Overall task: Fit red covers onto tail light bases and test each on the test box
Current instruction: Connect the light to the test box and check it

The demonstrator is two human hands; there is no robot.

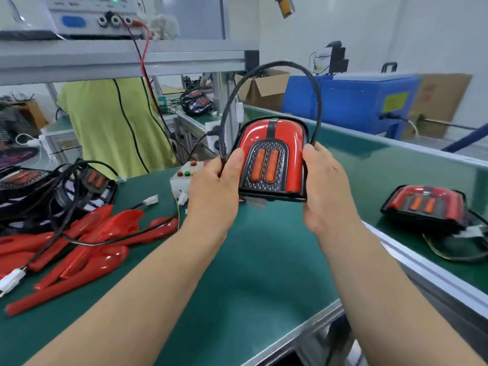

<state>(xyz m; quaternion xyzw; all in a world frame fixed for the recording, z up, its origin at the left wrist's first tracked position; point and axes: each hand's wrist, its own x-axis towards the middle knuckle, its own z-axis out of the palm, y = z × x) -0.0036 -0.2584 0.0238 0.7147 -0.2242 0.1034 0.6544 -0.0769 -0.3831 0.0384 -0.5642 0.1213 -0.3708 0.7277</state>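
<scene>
I hold an assembled tail light (273, 159) up above the green bench, its red cover on the black base and two orange strips facing me. My left hand (215, 186) grips its left edge, thumb on the front. My right hand (326, 186) grips the right edge. Its black cable (274, 66) loops up over the light. The small white test box (184, 178) with red and green buttons stands just behind my left hand. Several loose red covers (87, 239) lie in a heap at the left, beside bare bases (89, 180) with tangled wires.
Another covered tail light (425, 206) lies on the conveyor belt (369, 159) at the right. A white power unit (92, 14) sits on the shelf above, with a red lead hanging down. A person in a yellow-green shirt (113, 122) stands behind the bench. A blue machine (356, 101) is at the back right.
</scene>
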